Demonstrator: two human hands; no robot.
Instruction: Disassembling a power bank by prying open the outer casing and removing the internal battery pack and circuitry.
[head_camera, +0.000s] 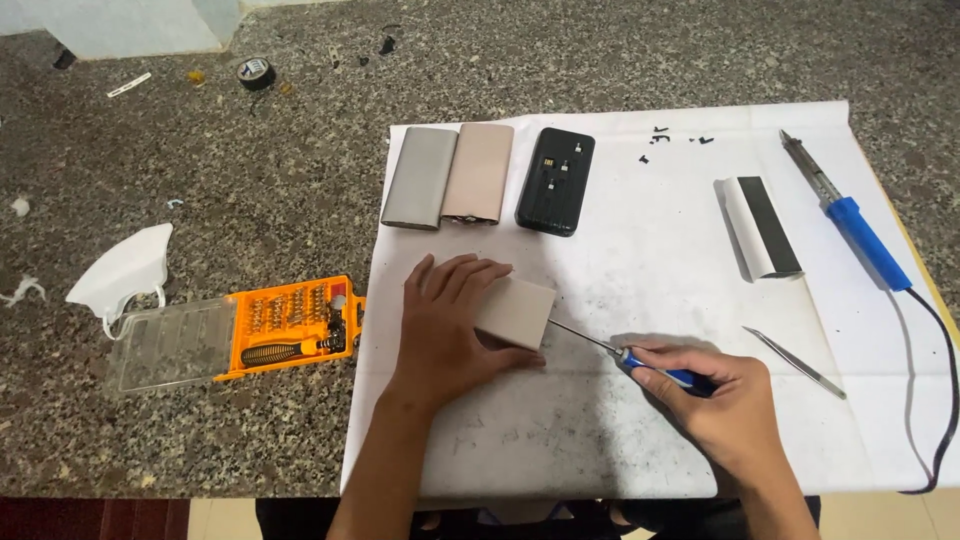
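Left hand (447, 325) clamps a beige power bank (514, 312) mid-sheet, right hand (722, 400) grips a screwdriver (625, 357) at its end, beside an open orange bit case (290, 325) holding bits.

I look down on a speckled grey-brown granite countertop (250, 180), evenly lit, with soft shadows. A white paper sheet (650, 290) covers its right half. Beyond the countertop's far left corner stands a pale wall base (140, 25). Below the countertop's near edge I see a dark red strip (90, 518) and pale floor (225, 520).
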